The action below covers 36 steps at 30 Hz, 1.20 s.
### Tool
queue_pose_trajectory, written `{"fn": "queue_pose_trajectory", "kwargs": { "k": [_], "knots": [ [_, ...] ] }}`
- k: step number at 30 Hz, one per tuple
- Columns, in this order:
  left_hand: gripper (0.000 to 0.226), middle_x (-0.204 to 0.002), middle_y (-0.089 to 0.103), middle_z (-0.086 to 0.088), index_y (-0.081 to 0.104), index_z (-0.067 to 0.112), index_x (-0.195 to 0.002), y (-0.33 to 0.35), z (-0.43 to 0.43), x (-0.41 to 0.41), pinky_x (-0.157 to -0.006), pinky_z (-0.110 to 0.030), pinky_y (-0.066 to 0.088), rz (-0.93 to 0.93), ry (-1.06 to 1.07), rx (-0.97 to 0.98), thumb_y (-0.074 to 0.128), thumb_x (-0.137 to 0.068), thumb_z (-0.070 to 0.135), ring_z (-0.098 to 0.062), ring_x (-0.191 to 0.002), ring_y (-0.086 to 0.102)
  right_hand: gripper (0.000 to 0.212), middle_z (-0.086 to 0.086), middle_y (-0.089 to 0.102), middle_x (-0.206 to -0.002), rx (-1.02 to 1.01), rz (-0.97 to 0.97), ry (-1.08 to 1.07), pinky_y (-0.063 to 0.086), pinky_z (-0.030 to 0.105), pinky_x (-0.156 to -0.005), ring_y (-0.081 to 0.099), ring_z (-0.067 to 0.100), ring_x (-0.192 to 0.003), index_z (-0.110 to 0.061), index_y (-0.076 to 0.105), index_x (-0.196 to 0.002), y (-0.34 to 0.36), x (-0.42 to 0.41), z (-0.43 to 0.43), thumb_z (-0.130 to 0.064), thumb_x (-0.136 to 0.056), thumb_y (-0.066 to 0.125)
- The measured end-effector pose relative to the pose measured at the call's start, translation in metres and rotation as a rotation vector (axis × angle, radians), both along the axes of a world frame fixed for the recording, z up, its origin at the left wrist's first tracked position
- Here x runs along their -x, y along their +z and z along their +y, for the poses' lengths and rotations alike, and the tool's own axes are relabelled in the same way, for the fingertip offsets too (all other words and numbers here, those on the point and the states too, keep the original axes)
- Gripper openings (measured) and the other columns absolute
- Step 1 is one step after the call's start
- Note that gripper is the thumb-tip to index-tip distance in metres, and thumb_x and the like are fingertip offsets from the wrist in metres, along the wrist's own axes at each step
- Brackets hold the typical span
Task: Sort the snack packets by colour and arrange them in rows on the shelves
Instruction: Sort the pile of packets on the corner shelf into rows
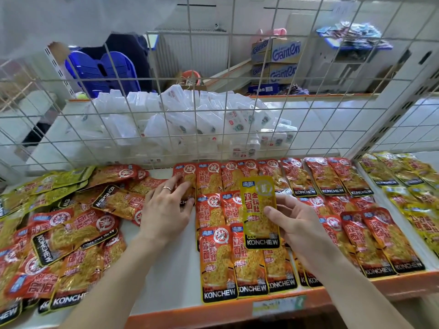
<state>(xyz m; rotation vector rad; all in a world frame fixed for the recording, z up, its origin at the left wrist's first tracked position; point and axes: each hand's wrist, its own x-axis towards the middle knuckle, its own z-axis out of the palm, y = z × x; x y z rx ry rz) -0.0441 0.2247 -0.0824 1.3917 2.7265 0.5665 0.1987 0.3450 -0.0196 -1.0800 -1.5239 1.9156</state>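
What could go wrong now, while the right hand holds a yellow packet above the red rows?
1. The yellow packet in the right hand hangs over the red rows. If it is set down there, it would break the colour sorting. The yellow rows lie further right.
2. The left hand rests on a red packet at the rows' edge and could push it askew.

Right hand [294, 224] holds a yellow packet [260, 212]; left hand [166, 207] touches red packets [187, 184].

Bare shelf strip [180, 276] runs 6 to 12 o'clock; wire grid [192, 78] blocks 12; loose packet pile [71, 233] apparently crowds 9 o'clock.
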Motion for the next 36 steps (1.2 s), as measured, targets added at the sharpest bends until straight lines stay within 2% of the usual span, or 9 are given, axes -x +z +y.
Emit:
{"fn": "queue_pose_trajectory", "kwargs": {
  "k": [5, 11, 17, 22, 28, 31, 33, 36],
  "knots": [
    [0.048, -0.16, 0.034, 0.008, 0.044, 0.042, -0.145, 0.0, -0.001, -0.003, -0.11, -0.054, 0.025, 0.017, 0.045, 0.083, 0.048, -0.098, 0.05, -0.02, -0.146, 0.033, 0.019, 0.011, 0.074, -0.103, 0.008, 0.012, -0.018, 0.053, 0.047, -0.095, 0.069, 0.03, -0.104, -0.009, 0.068, -0.108, 0.0, -0.006, -0.001, -0.005, -0.09, 0.063],
    [0.049, -0.162, 0.029, 0.008, 0.037, 0.045, -0.147, 0.003, 0.0, -0.006, -0.106, -0.053, 0.025, 0.02, 0.067, 0.15, 0.038, -0.1, 0.055, -0.022, -0.147, 0.027, 0.02, 0.01, 0.074, -0.104, 0.014, 0.011, -0.031, 0.052, 0.05, -0.097, 0.069, 0.028, -0.103, -0.009, 0.067, -0.109, 0.0, -0.012, -0.002, -0.006, -0.09, 0.063],
    [0.048, -0.159, 0.032, 0.006, 0.04, 0.043, -0.147, 0.003, 0.003, -0.015, -0.106, -0.053, 0.022, -0.002, 0.108, 0.131, 0.04, -0.1, 0.052, -0.021, -0.146, 0.026, 0.02, 0.01, 0.075, -0.104, 0.008, 0.013, -0.042, 0.053, 0.043, -0.093, 0.07, 0.026, -0.102, -0.009, 0.068, -0.109, 0.002, -0.015, -0.004, -0.004, -0.091, 0.063],
    [0.048, -0.161, 0.028, 0.006, 0.038, 0.042, -0.148, 0.002, 0.002, -0.013, -0.11, -0.053, 0.018, -0.029, 0.096, 0.121, 0.039, -0.101, 0.05, -0.02, -0.148, 0.021, 0.019, 0.006, 0.075, -0.102, -0.004, 0.008, -0.043, 0.055, 0.032, -0.084, 0.07, 0.022, -0.101, -0.012, 0.067, -0.108, 0.003, -0.018, -0.007, -0.004, -0.092, 0.062],
    [0.049, -0.161, 0.031, 0.006, 0.042, 0.036, -0.148, 0.007, -0.003, -0.018, -0.113, -0.053, 0.014, -0.073, 0.059, 0.043, 0.044, -0.101, 0.047, -0.019, -0.149, 0.022, 0.02, 0.011, 0.074, -0.105, 0.008, 0.021, -0.084, 0.053, 0.043, -0.093, 0.069, 0.029, -0.105, -0.012, 0.068, -0.108, 0.005, -0.023, -0.009, -0.004, -0.09, 0.063],
    [0.047, -0.159, 0.035, 0.004, 0.048, 0.029, -0.145, 0.012, -0.003, -0.027, -0.112, -0.051, 0.015, -0.071, 0.037, -0.04, 0.049, -0.1, 0.043, -0.02, -0.147, 0.027, 0.022, 0.012, 0.073, -0.106, -0.003, 0.025, -0.109, 0.053, 0.044, -0.095, 0.068, 0.03, -0.106, -0.014, 0.069, -0.108, 0.006, -0.028, -0.009, -0.011, -0.086, 0.067],
    [0.044, -0.157, 0.038, 0.003, 0.052, 0.026, -0.142, 0.016, -0.003, -0.033, -0.111, -0.048, 0.015, -0.05, -0.003, -0.102, 0.05, -0.101, 0.041, -0.019, -0.145, 0.03, 0.031, 0.011, 0.073, -0.107, -0.013, 0.029, -0.125, 0.053, 0.044, -0.096, 0.067, 0.029, -0.107, -0.015, 0.069, -0.111, 0.007, -0.033, -0.008, -0.019, -0.08, 0.07],
    [0.051, -0.155, 0.041, 0.002, 0.055, 0.025, -0.139, 0.025, -0.001, -0.046, -0.109, -0.045, 0.016, -0.039, -0.071, -0.154, 0.043, -0.096, 0.048, -0.018, -0.143, 0.034, 0.024, 0.01, 0.074, -0.103, 0.007, 0.043, -0.152, 0.054, 0.04, -0.092, 0.069, 0.027, -0.104, -0.014, 0.068, -0.11, 0.009, -0.043, -0.005, -0.01, -0.087, 0.066]
  ]
}}
